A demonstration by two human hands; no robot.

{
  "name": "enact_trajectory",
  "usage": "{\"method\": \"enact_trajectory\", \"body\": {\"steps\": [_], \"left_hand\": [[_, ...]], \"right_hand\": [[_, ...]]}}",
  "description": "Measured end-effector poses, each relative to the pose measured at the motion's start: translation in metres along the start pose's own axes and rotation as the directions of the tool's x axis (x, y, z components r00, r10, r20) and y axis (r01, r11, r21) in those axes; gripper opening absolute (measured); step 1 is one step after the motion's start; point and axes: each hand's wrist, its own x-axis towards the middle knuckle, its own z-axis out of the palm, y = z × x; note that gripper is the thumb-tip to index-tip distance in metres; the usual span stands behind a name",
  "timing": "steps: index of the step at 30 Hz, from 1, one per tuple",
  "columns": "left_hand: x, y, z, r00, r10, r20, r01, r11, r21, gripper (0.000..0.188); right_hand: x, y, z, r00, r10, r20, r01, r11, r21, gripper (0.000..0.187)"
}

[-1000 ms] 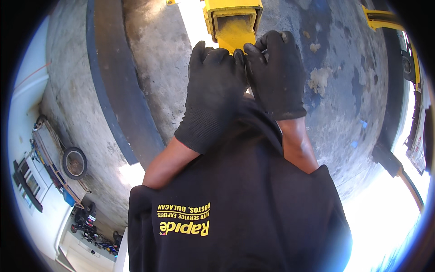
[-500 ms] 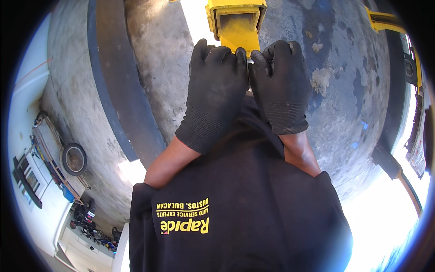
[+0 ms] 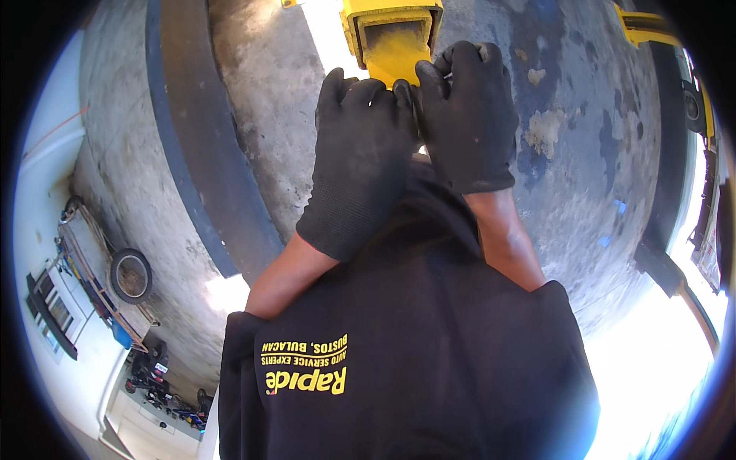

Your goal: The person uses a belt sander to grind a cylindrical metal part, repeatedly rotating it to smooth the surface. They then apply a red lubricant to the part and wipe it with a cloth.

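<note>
The concrete floor (image 3: 276,73) is the largest surface in view, stained dark and blotched pale on the person's right. A long dark flat strip (image 3: 201,123) crosses it on the left. Beyond the strip, a low wheeled cart (image 3: 90,264) is noted near the far left edge. The person wears a black shirt (image 3: 437,345) with yellow print. At top centre is a yellow box-section beam (image 3: 392,8), open end toward the person; from its mouth a yellow inner tongue (image 3: 397,57) projects to the gloved hands. The left hand (image 3: 356,153) and right hand (image 3: 471,123) are side by side at the tongue's near end, fingers curled, inner edges very close. Whether they are clamped on it cannot be told; the gloves hide the contact. Smallest, light-blue marks (image 3: 620,206) lie on the floor, right.
</note>
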Motion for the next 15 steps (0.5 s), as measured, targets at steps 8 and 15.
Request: {"method": "enact_trajectory", "body": {"steps": [8, 15], "left_hand": [[0.000, -0.005, 0.003, 1.000, 0.007, -0.001, -0.007, 0.998, -0.055, 0.058], [-0.002, -0.003, 0.004, 1.000, 0.006, -0.008, -0.006, 0.999, -0.035, 0.057]], "right_hand": [[-0.014, 0.007, -0.005, 0.997, -0.066, -0.039, 0.070, 0.992, 0.102, 0.026], [-0.034, 0.013, -0.021, 0.997, -0.062, -0.040, 0.071, 0.957, 0.282, 0.023]]}}
